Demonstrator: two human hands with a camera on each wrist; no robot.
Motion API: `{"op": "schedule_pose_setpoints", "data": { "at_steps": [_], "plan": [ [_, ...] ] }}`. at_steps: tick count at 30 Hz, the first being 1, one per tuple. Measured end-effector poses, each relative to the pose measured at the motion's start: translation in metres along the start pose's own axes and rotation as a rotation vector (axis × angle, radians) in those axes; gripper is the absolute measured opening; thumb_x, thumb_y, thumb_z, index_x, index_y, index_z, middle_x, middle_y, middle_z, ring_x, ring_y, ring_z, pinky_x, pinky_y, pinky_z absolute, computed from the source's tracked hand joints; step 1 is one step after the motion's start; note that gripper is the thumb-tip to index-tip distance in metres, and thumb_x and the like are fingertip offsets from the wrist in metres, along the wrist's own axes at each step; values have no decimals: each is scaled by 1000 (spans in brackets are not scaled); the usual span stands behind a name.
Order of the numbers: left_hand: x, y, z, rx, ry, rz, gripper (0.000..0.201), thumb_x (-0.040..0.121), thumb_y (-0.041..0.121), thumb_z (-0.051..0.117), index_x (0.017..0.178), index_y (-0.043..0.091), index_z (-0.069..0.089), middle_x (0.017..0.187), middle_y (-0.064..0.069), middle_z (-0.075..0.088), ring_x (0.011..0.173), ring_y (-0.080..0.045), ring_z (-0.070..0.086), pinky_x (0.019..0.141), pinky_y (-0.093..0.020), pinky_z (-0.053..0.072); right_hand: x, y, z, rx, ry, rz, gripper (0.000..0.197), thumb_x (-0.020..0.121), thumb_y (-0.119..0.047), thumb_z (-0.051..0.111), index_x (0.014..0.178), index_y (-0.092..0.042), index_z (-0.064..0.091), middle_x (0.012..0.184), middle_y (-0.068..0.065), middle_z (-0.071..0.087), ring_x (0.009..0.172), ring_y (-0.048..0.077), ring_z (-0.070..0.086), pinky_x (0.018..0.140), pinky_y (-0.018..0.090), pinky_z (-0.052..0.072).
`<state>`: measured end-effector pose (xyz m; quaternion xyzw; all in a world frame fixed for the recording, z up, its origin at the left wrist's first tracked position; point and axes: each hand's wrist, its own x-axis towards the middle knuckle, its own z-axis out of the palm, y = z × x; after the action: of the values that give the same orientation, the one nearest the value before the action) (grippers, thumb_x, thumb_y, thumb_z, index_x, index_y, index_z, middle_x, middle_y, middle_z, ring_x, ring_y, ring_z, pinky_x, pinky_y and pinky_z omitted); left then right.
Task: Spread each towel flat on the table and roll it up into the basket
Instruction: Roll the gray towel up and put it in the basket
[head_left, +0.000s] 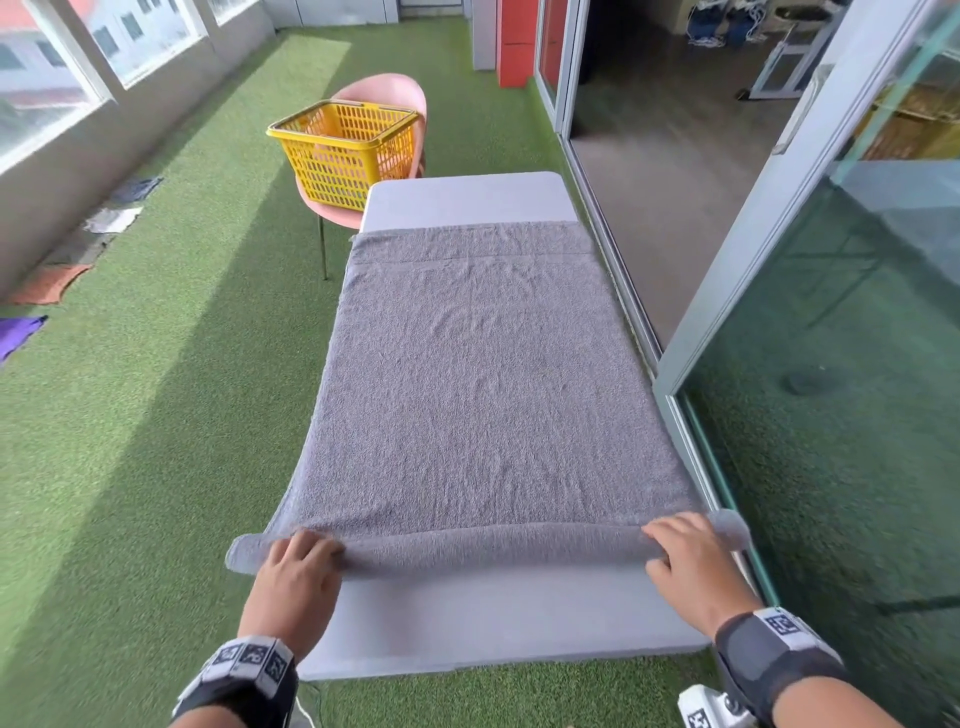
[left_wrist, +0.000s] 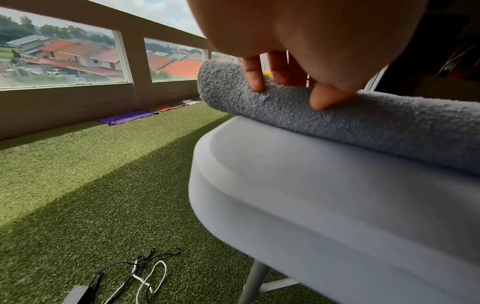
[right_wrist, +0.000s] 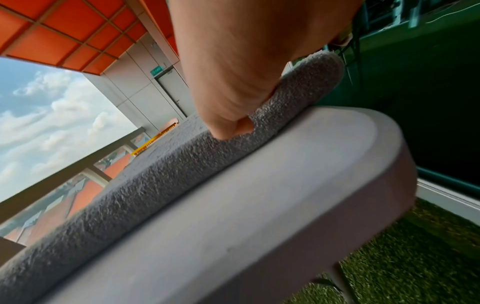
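Observation:
A grey towel (head_left: 483, 374) lies flat along the white table (head_left: 493, 618), its far end short of the table's far edge. Its near end is wound into a low roll (head_left: 493, 545) that overhangs both table sides. My left hand (head_left: 298, 558) grips the roll near its left end, fingers curled over the top and thumb (left_wrist: 322, 100) pressed into the near side of the roll (left_wrist: 363, 127). My right hand (head_left: 680, 545) holds the roll (right_wrist: 155, 174) near its right end the same way, thumb (right_wrist: 226, 131) in front. The yellow basket (head_left: 345, 150) sits on a pink chair (head_left: 395, 91) beyond the table's far left corner.
Other towels lie on the green turf along the left wall: purple (head_left: 18, 332), orange (head_left: 52, 283), pale (head_left: 111, 219) and blue (head_left: 136, 188). A glass sliding door frame (head_left: 779, 234) runs close along the table's right side. Cables (left_wrist: 140, 273) lie on the turf under the near left corner.

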<state>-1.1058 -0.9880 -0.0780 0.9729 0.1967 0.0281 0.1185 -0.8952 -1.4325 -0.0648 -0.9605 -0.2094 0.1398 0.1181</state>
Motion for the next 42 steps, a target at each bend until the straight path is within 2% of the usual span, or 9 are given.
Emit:
{"op": "schedule_pose_setpoints", "data": {
  "at_steps": [3, 7, 12, 16, 21, 25, 30, 35, 42],
  "plan": [
    [-4, -2, -2, 81, -102, -17, 40, 75, 39, 64, 114, 30, 69, 117, 9, 63, 103, -20, 50, 82, -43, 53, -5, 3, 8, -107, -39, -14, 50, 89, -24, 57, 138, -25, 56, 139, -13, 53, 136, 11, 36, 118, 36, 30],
    [-5, 6, -7, 107, -155, -69, 31, 76, 39, 75, 106, 36, 69, 109, 14, 62, 100, -18, 50, 76, -39, 47, -3, -1, 4, -92, 8, -1, 35, 87, -29, 59, 121, -27, 69, 122, -16, 63, 119, 11, 46, 104, 37, 40],
    [-10, 10, -7, 126, -107, -79, 4, 80, 37, 69, 83, 35, 67, 93, 14, 56, 86, -11, 39, 70, -31, 37, -2, -4, 0, -123, -53, 14, 23, 88, -35, 50, 87, -26, 71, 93, -18, 63, 98, 10, 43, 86, 32, 42],
    [-10, 13, -8, 143, -123, -97, 20, 92, 39, 50, 78, 34, 63, 94, 14, 45, 86, -7, 34, 75, -28, 31, -2, -5, -4, -134, -95, 15, 29, 92, -32, 44, 72, -22, 62, 78, -17, 55, 94, 10, 42, 82, 32, 42],
    [3, 20, -20, 118, -112, -94, 15, 92, 38, 56, 82, 35, 67, 89, 11, 42, 84, -8, 37, 75, -27, 36, 5, -8, -10, -87, -61, 47, 26, 94, -34, 48, 75, -27, 64, 89, -13, 48, 87, 8, 49, 78, 34, 49],
    [13, 16, -16, -61, -1, -84, 9, 86, 13, 71, 89, 21, 70, 85, 7, 45, 75, -13, 47, 63, -28, 42, 6, -14, -17, -6, 25, 90, 17, 96, -25, 52, 80, -27, 59, 91, -12, 48, 71, 4, 54, 66, 29, 47],
    [10, 8, -11, -97, 37, -12, 13, 82, 7, 72, 86, 18, 69, 88, 7, 52, 81, -17, 51, 72, -35, 50, 1, -12, -13, 40, 65, 55, 25, 88, -11, 58, 75, -31, 50, 89, -12, 52, 90, 12, 48, 82, 34, 43],
    [3, -3, -7, 34, -76, 57, 45, 65, 21, 86, 108, 21, 72, 108, 6, 65, 102, -20, 50, 85, -43, 54, -5, -7, -13, -78, -37, -28, 35, 85, -21, 62, 119, -30, 61, 120, -16, 56, 122, 11, 41, 107, 33, 38],
    [0, 0, -15, 138, -126, 26, 27, 60, 37, 87, 81, 38, 71, 91, 14, 59, 90, -16, 47, 68, -38, 46, -4, -18, -31, -197, -142, 20, 15, 84, -36, 50, 84, -28, 62, 89, -18, 54, 100, 11, 45, 81, 33, 37]
  ]
}}
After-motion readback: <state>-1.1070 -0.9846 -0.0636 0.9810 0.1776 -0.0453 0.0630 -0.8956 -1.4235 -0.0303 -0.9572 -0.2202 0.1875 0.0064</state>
